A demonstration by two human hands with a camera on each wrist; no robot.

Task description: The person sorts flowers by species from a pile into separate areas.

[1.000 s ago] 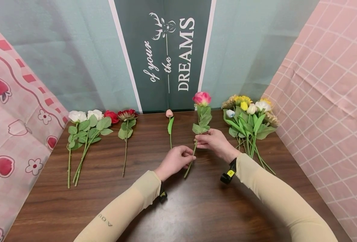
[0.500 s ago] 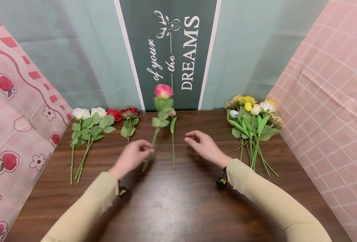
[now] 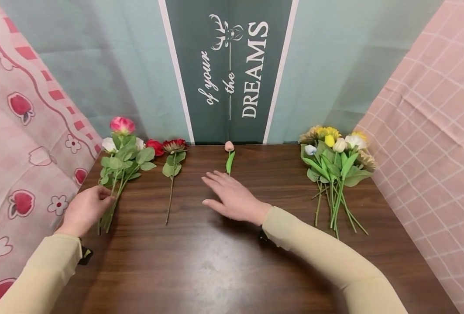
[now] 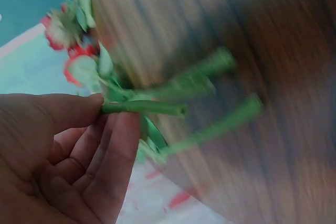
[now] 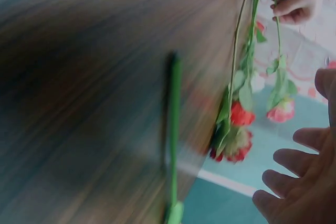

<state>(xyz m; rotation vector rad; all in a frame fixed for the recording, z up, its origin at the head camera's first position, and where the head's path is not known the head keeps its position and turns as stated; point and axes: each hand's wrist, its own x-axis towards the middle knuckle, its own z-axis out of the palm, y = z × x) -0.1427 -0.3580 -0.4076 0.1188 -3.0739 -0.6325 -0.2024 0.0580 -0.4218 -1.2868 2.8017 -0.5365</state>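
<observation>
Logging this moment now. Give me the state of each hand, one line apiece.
Left hand: pinching the stem of the pink rose between thumb and fingers, beside the white flowers.
Right hand: open, fingers straight, holding nothing, over the table.

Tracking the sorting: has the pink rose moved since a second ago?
Yes. The pink rose went left, from right of the DREAMS banner to the white roses, held by the left hand.
</observation>
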